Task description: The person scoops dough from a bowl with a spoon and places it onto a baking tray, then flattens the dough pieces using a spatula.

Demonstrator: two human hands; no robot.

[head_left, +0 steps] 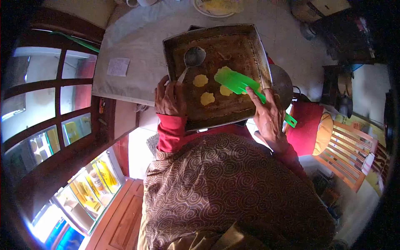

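Note:
A worn, browned baking tray (pixel 223 114) sits in front of me, with several flat yellow pieces such as this one (pixel 201 80) lying on it. My left hand (pixel 170 98) is at the tray's left side, closed around the handle of a large metal spoon (pixel 194 57), whose bowl rests over the tray. My right hand (pixel 268 116) grips a green spatula (pixel 237 81), index finger stretched along it. The blade reaches left over the tray and overlaps some yellow pieces, with a yellow edge showing at its tip. The spatula's handle end sticks out below the hand.
Behind the tray is a cloth-covered table (pixel 141 46) with a slip of paper (pixel 118 66) and a plate (pixel 212 14) of yellow food. A round metal pan (pixel 282 83) stands right of the tray. To the right is a wooden chair (pixel 348 152); windows (pixel 37 68) line the left.

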